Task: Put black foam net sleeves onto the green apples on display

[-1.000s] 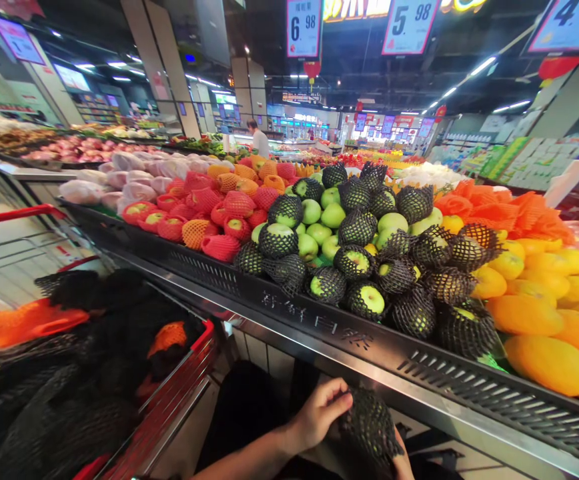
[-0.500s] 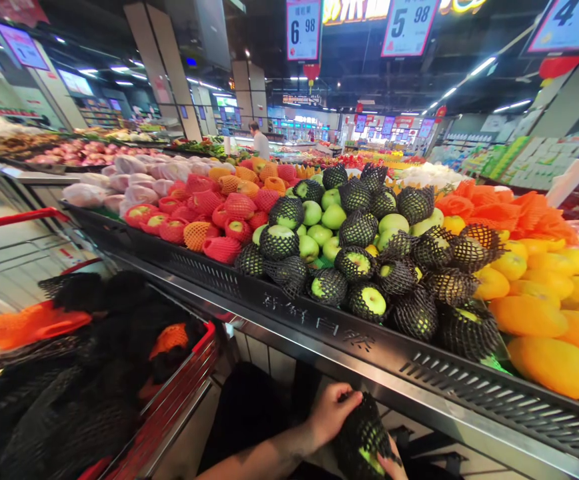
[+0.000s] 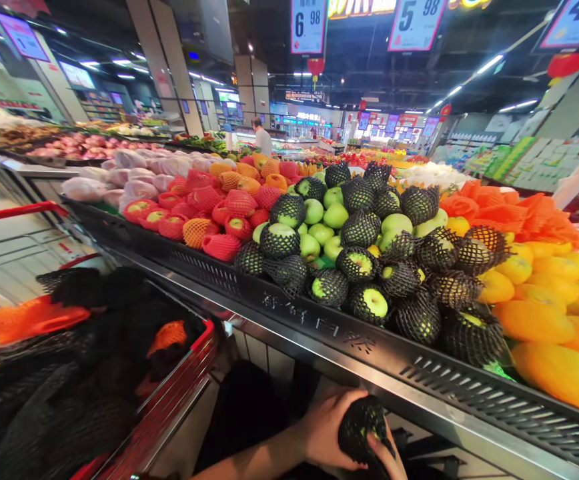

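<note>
Low in the head view, both my hands hold one green apple in a black foam net (image 3: 362,427), below the front rail of the fruit stand. My left hand (image 3: 327,427) wraps its fingers round the left side of the netted apple. Only the fingers of my right hand (image 3: 387,460) show at the bottom edge, pressed against the apple's lower right. Above, a pile of green apples (image 3: 364,260) lies on the stand, many in black nets, some bare.
The black display tray's front wall (image 3: 319,327) runs across in front of me. Red-netted fruit (image 3: 209,213) lies left of the apples, yellow mangoes (image 3: 544,320) right. A red shopping cart (image 3: 169,400) full of black and orange foam nets stands at my left. A person (image 3: 262,137) stands far back.
The net has been drawn tighter round the apple; the bundle is smaller and rounder. My left hand has closed further over it and both hands sit slightly lower.
</note>
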Tool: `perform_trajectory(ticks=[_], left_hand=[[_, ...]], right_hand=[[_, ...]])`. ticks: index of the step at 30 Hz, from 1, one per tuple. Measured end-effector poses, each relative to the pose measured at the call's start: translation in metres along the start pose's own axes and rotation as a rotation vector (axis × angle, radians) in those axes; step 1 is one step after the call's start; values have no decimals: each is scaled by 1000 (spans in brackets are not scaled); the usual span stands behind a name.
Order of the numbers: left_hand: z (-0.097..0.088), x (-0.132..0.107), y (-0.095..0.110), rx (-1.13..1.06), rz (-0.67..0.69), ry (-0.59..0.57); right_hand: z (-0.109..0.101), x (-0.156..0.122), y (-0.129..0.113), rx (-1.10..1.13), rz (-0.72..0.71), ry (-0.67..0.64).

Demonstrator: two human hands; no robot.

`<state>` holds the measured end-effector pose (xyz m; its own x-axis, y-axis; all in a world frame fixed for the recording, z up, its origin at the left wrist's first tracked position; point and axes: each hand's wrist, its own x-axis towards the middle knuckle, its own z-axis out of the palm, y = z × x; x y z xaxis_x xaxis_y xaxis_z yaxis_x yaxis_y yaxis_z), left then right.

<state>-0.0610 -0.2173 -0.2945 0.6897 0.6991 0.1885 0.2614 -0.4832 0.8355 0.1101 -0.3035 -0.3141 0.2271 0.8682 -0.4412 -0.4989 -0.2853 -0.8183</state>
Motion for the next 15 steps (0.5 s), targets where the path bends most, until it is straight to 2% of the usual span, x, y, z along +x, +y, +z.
perform_trajectory(ticks=[2, 5, 10, 13, 15], left_hand=[[0, -1, -5, 12, -8, 55], [-9, -2, -8, 36, 134, 43], [-19, -2, -8, 54, 339, -133], [-15, -1, -7, 73, 357, -150], [-9, 0, -7, 99, 335, -139]], right_hand=[[-2, 0, 2, 81, 55, -91], [-10, 6, -5, 124, 93, -168], [-11, 15, -27, -47, 64, -47], [-4, 16, -34, -98, 108, -64], [-1, 18, -33, -153, 56, -25]])
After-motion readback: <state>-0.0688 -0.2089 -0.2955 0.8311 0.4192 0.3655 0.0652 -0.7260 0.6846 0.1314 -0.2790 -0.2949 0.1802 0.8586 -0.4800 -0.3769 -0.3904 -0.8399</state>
